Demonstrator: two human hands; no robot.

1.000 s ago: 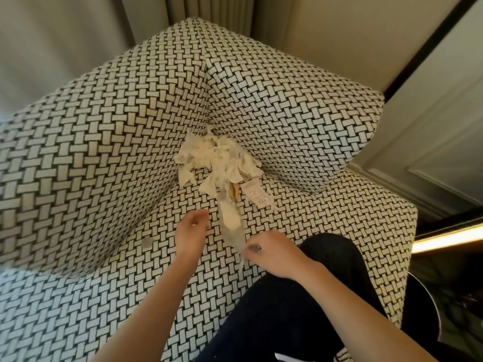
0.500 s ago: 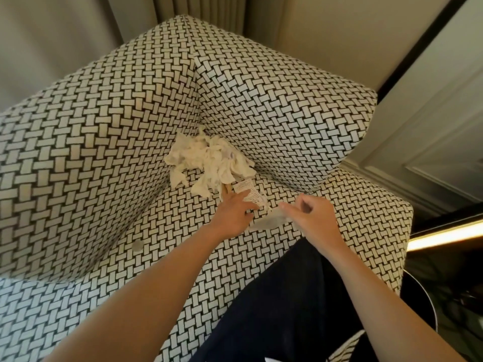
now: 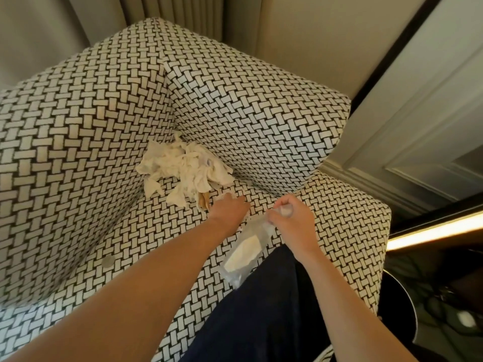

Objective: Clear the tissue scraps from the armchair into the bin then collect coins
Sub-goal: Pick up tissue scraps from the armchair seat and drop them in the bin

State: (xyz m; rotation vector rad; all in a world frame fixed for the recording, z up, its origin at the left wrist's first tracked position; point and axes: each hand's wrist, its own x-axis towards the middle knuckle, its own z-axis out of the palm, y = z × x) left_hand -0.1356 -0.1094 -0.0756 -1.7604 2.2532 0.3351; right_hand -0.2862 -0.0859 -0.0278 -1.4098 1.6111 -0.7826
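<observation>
- the left hand [image 3: 227, 209] reaches to the 5 o'clock edge of the tissue scraps [image 3: 183, 171]. its fingers point away and are foreshortened, so i cannot tell whether it grips anything.
- the right hand [image 3: 290, 218] is curled into a fist and pinches the top of a clear wrapper [image 3: 245, 253], which hangs toward 7 o'clock. the pale piece inside it is too blurred to make out.
- a tan scrap [image 3: 203, 201] is half buried under the heap.
- the scraps lie heaped in the back corner of the seat, where two upright cushions of the armchair [image 3: 78, 152] meet.
- a grey coin [image 3: 107, 260] lies on the seat, well apart from the heap, toward 7 o'clock.
- the armchair fabric is a black-and-white basket weave.
- a curtain [image 3: 170, 11] hangs at 12 o'clock, a panelled wall [image 3: 418, 142] stands at 3, and a light strip [image 3: 431, 231] glows at 4.
- a dark round object [image 3: 397, 304] at 5 o'clock is cut off and unclear.
- a dark trouser leg [image 3: 261, 309] shows at 6 o'clock.
</observation>
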